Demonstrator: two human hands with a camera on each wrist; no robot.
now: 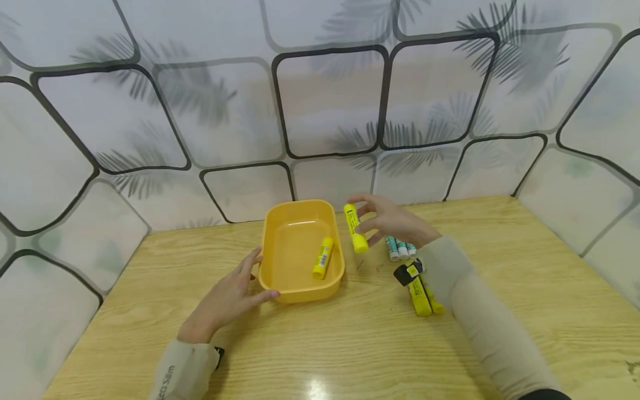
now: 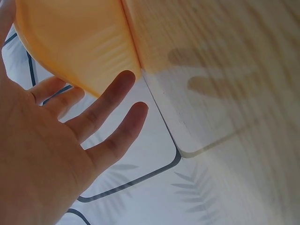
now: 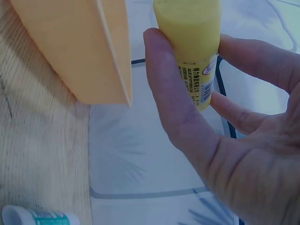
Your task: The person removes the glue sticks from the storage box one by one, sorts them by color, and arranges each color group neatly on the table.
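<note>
A yellow glue stick (image 1: 355,232) is held between the thumb and fingers of my right hand (image 1: 395,220), just right of the yellow-orange tray (image 1: 287,253). The right wrist view shows the glue stick (image 3: 190,28) raised beside the tray's wall (image 3: 77,42), its printed label partly behind the thumb. Inside the tray another yellow glue stick (image 1: 323,258) lies slanted near the right side. My left hand (image 1: 227,300) rests at the tray's near left corner, thumb on the front rim and fingers along the left side. In the left wrist view those fingers (image 2: 101,110) are loosely extended.
Several white-and-teal tubes (image 1: 393,249) lie on the wooden table (image 1: 280,350), partly hidden behind the right forearm. Nearer, yellow glue sticks (image 1: 420,298) lie under the right wrist beside its black strap (image 1: 407,273). Patterned white panels (image 1: 332,105) rise behind the tray and at both sides.
</note>
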